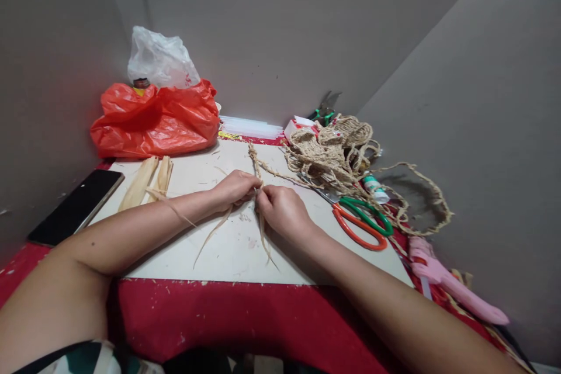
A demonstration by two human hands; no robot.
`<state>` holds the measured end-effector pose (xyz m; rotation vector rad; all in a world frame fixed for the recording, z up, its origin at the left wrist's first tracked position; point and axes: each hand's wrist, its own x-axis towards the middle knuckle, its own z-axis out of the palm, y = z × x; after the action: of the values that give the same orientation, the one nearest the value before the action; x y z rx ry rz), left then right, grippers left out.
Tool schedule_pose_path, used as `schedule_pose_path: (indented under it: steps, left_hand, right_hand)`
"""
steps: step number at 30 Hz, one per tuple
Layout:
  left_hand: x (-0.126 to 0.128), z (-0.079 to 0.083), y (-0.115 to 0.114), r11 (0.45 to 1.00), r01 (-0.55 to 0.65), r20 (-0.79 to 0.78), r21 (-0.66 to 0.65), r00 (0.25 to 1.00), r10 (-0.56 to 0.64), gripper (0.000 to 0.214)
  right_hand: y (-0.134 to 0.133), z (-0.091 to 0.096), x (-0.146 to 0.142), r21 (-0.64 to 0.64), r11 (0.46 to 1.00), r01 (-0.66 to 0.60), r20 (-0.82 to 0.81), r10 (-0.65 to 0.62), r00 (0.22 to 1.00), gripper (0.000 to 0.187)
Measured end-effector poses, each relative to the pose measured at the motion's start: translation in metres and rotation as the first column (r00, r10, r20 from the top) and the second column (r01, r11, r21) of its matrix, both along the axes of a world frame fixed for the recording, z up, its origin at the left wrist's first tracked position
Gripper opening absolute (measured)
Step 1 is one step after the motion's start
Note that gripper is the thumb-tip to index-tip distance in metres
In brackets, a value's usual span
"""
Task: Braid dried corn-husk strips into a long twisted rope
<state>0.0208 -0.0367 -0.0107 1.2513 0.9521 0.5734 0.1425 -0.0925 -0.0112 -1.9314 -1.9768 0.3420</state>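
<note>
Over the middle of a white board [210, 158], my left hand [236, 188] and my right hand [283, 207] meet, fingers closed on the near end of a braided straw cord [256, 168]. Loose straw strands hang from under both hands toward me. Away from the hands, the cord runs up the board, then bends right toward a heap of braided cord [324, 155]. The exact grip of the fingertips is partly hidden. Left of my left forearm lie flat dried husk strips [139, 184].
Scissors [359, 225] with orange and green handles lie right of my right hand, near a pink glue gun [451, 283]. A phone [76, 207] rests at the left. Behind are a red plastic bag [158, 123], clear sticks [252, 127] and green-handled pliers [325, 114]. Grey walls [280, 29] enclose the table.
</note>
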Motion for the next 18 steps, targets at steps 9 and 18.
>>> schedule_pose_path:
  steps: [9, 18]
  left_hand:
    - [-0.002, -0.006, -0.001, 0.999, 0.035, -0.019, 0.034, 0.999, -0.034, 0.027]
    - [-0.004, 0.001, -0.001, 0.998, 0.063, 0.024, 0.012, 0.998, -0.064, 0.028]
  right_hand:
    - [-0.022, 0.020, -0.005, -0.044, 0.983, -0.177, 0.346, 0.182, 0.921, 0.034]
    - [0.002, 0.036, 0.028, 0.163, 0.985, -0.063, -0.150, 0.088, 0.985, 0.038]
